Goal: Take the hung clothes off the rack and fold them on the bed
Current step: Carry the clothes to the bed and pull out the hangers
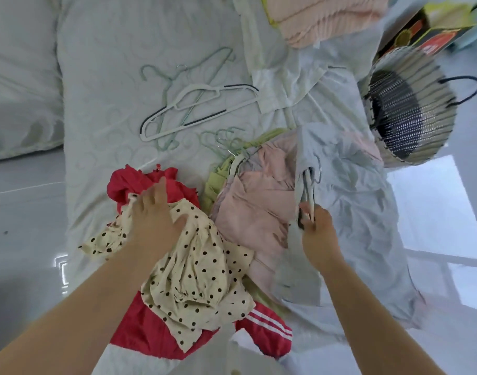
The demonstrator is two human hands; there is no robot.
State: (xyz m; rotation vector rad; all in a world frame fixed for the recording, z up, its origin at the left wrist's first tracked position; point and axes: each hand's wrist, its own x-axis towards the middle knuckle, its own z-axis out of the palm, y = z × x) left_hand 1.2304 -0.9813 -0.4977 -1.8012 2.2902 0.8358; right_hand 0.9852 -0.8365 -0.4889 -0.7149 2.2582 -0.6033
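A heap of clothes lies on the bed (102, 125). My left hand (154, 217) presses flat on a cream polka-dot garment (199, 274), which lies over a red garment with white stripes (139, 334). My right hand (315, 234) pinches a hanger (309, 185) still inside the neck of a pale blue-grey shirt (353, 190). A pink garment (253, 212) and a yellow-green one (218, 182) lie between my hands, with more hangers in them.
Several empty hangers (194, 104) lie loose on the bed's middle. White clothing (283, 82) and a folded peach piece (326, 17) sit at the far end. A woven basket (410, 106) stands on the floor at right, a pillow (18, 85) lies at left.
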